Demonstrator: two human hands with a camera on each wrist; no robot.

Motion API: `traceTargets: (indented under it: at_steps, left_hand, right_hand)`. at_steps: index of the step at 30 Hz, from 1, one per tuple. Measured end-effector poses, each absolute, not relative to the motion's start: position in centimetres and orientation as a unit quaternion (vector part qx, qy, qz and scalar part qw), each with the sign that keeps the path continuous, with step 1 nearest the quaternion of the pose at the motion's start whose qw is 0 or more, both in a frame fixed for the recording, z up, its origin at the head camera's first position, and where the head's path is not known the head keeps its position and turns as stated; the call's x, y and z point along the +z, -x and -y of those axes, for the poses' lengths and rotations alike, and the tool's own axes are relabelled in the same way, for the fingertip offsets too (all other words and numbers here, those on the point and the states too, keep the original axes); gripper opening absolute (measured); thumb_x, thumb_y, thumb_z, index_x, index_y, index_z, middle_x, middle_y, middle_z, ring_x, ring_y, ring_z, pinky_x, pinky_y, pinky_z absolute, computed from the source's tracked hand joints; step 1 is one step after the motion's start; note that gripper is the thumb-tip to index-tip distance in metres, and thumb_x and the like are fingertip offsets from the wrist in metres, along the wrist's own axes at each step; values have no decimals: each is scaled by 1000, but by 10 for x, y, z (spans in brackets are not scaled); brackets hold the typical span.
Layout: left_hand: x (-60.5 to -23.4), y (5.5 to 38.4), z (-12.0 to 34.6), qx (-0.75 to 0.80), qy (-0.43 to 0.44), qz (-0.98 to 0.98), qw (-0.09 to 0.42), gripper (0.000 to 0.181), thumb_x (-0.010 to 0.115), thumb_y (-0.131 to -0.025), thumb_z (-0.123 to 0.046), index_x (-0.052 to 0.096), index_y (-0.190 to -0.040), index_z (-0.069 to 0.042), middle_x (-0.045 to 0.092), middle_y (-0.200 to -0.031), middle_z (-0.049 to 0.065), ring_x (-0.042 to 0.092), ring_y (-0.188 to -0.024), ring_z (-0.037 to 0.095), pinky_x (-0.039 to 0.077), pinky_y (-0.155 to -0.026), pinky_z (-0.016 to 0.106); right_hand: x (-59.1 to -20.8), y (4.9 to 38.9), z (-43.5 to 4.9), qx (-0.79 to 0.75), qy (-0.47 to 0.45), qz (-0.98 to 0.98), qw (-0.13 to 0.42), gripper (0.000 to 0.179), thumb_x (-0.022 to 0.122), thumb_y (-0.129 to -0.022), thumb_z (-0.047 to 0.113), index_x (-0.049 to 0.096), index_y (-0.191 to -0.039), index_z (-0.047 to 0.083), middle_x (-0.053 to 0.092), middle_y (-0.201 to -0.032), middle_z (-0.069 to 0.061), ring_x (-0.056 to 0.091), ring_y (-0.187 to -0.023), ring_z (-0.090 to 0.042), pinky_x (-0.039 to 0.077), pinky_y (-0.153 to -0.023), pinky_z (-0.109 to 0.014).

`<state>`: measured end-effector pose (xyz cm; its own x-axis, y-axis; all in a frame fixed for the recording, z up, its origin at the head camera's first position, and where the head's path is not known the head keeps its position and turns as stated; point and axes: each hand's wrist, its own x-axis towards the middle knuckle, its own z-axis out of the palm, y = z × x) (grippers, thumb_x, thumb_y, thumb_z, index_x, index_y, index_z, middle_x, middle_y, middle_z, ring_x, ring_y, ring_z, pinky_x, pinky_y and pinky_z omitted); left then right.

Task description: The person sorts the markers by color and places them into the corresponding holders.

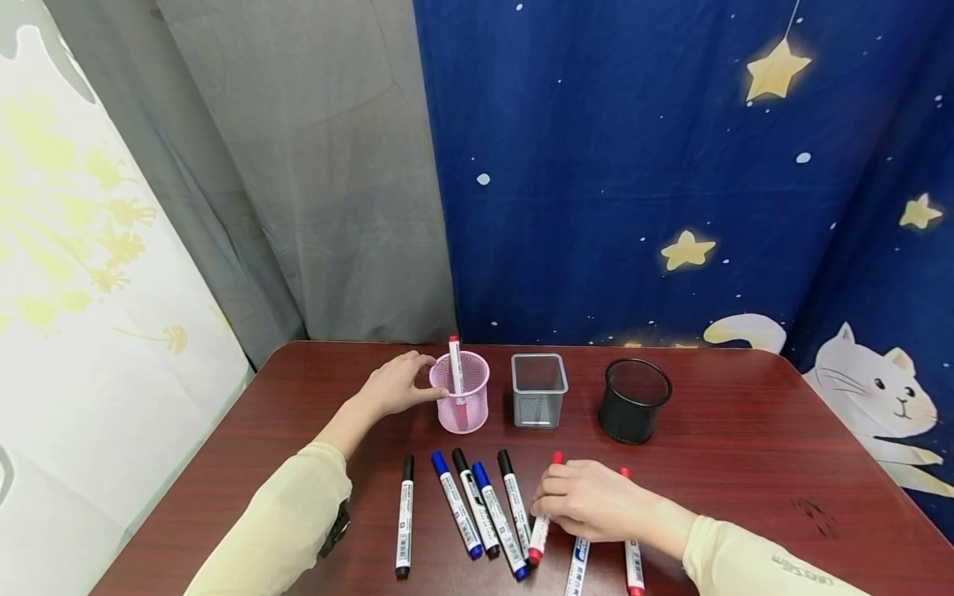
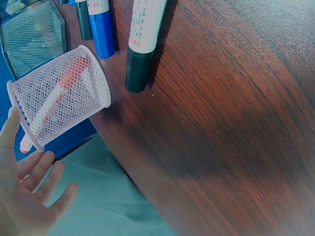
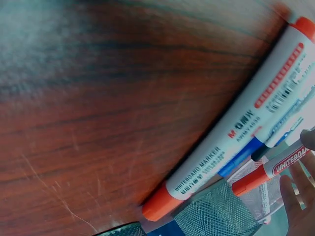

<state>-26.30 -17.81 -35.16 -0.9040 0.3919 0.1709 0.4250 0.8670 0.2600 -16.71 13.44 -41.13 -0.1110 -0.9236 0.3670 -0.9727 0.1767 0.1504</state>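
My left hand (image 1: 402, 382) grips the rim of a pink mesh pen cup (image 1: 477, 406), thumb at the front and fingers at its left side. A red whiteboard marker (image 1: 456, 372) leans inside that cup, also visible through the mesh in the left wrist view. My right hand (image 1: 592, 501) pinches another red whiteboard marker (image 1: 538, 538), low over the front of the table, fingers covering its middle. Near that hand lie a red marker (image 1: 633, 567) and a white-barrelled marker (image 1: 577, 569), both partly hidden by the hand and wrist.
A grey square mesh cup (image 1: 540, 406) and a black round mesh cup (image 1: 629, 418) stand right of the pink one. Several blue and black markers, among them a black marker (image 1: 405, 517) and a blue marker (image 1: 457, 505), lie along the front of the brown table (image 1: 745, 463). Curtains hang behind.
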Motion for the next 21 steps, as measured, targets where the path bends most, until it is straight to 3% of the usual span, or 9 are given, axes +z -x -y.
traceTargets:
  at_steps: [6, 14, 21]
  left_hand:
    - [-350, 262, 178, -148, 214, 964, 58, 62, 65, -72, -51, 56, -114, -6, 55, -100, 7, 52, -96, 24, 42, -78, 43]
    - [-350, 262, 179, -148, 215, 964, 57, 62, 65, -72, -50, 56, -114, -6, 55, -101, 8, 52, -96, 24, 42, -77, 43]
    - [-351, 262, 178, -147, 214, 964, 56, 63, 65, -72, -50, 55, -115, -6, 55, -102, 8, 52, -96, 24, 42, -78, 43]
  right_hand:
    - [-406, 168, -133, 70, -638, 738, 208, 24, 65, -73, 14, 62, -96, 19, 54, -95, 11, 48, -89, -6, 39, -67, -20]
    - [-394, 168, -128, 178, -626, 732, 203, 20, 58, -80, 14, 59, -100, 16, 54, -96, 11, 49, -89, -1, 41, -76, -18]
    - [-389, 166, -125, 261, -586, 744, 189, 23, 61, -80, 15, 59, -103, 20, 55, -94, 14, 49, -81, 1, 39, -69, -12]
